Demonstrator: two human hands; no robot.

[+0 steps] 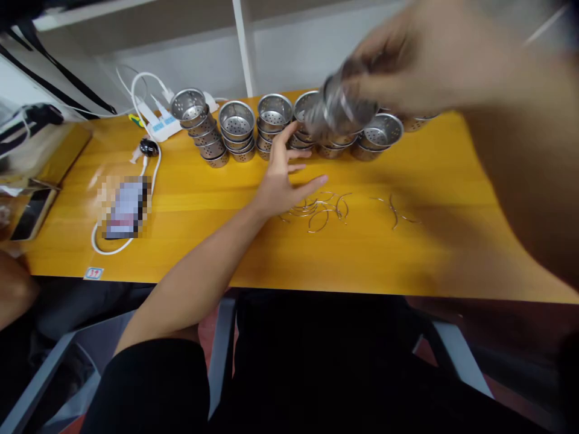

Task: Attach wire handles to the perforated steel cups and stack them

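My left hand (pixel 283 178) lies on the yellow table (pixel 226 241) with fingers spread, open, its fingertips near a heap of thin wire handles (pixel 319 208) and close to the stacked metal strainer cups (pixel 236 129). My right hand (pixel 407 54) is raised close to the camera and blurred, its fingers wrapped round one perforated metal cup (pixel 337 111) held in the air above the row of stacks.
More wire handles (pixel 394 211) lie to the right. A white power strip (pixel 158 123) with cables, a black round object (pixel 148 146) and a phone (pixel 123 208) sit on the left. Another person's hand (pixel 13 283) shows at the far left edge. White shelving stands behind the table.
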